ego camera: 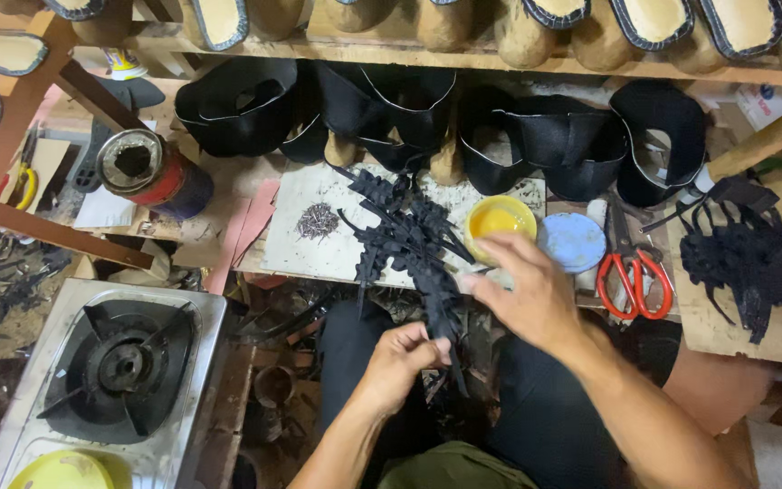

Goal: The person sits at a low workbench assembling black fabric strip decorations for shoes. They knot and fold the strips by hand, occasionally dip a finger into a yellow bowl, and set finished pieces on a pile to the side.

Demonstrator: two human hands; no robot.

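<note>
Your left hand (400,355) pinches the black strap (438,312) low, right hand (525,294) apparently pinching its upper end; keep it taut, yellow glue bowl (498,219) at 12 o'clock.

This is a small shoemaking workshop. At twelve o'clock a rough wooden shelf (463,56) carries a row of tan foot-shaped lasts with dark-edged soles (653,23). Just below it stand black stitched shoe uppers (581,136) on a cluttered wooden bench (735,317). On the bench lie a pile of small dark tacks (318,220), a yellow bowl of glue-like liquid (498,220), red-handled scissors (634,272) at three o'clock and heaps of black cut strips (405,231). A steel single-burner gas stove (119,362) sits at eight o'clock.
</note>
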